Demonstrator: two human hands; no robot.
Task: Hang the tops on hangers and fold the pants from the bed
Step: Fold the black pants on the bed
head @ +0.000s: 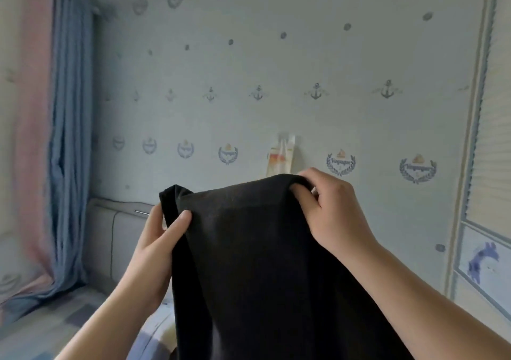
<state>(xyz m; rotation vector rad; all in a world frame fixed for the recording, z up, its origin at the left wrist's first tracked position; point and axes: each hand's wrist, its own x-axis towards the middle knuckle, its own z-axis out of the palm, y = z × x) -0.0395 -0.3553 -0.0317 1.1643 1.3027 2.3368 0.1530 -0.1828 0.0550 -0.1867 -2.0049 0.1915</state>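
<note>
A black garment (257,263) hangs in front of me, held up at chest height by both hands. My left hand (157,240) pinches its upper left edge, thumb on the front of the cloth. My right hand (331,210) grips the upper right corner, fingers curled over the top hem. The cloth drops down out of the bottom of the view, and I cannot tell whether it is a top or pants. No hanger shows in the view.
A grey padded headboard (110,235) stands against the anchor-patterned wall. Blue and pink curtains (66,138) hang at the left. The bed (41,329) lies at the lower left. A white packet (280,155) hangs on the wall. A wardrobe door (489,166) is at the right.
</note>
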